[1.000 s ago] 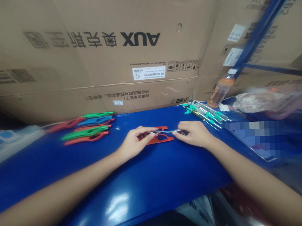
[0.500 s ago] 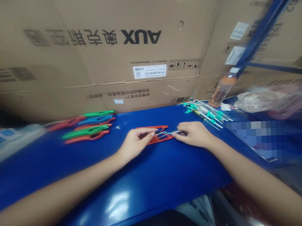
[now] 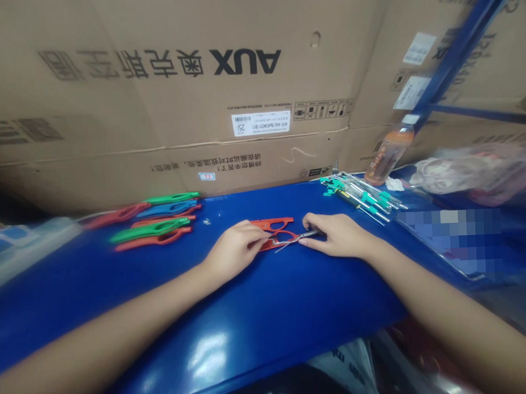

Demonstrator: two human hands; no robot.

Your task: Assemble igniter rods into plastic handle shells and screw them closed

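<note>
The table (image 3: 259, 313) looks like smooth, glossy blue sheet, throwing back pale glare. The red frame (image 3: 275, 231) by the hands looks like matt moulded plastic, as do the green, red and blue pieces (image 3: 153, 222) to the left. The thin wire part (image 3: 293, 237) is bright metal. The boxes (image 3: 175, 96) behind are matt brown cardboard with paper labels. The bottle (image 3: 389, 151) is clear plastic.

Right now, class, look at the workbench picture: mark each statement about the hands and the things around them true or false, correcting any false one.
1. The left hand rests on a red plastic piece. True.
2. The right hand holds a thin metal part. True.
3. The workbench is green. False: it is blue.
4. The bottle lies flat beside the left hand. False: it stands at the back right.
5. Coloured plastic pieces lie to the left. True.
</note>
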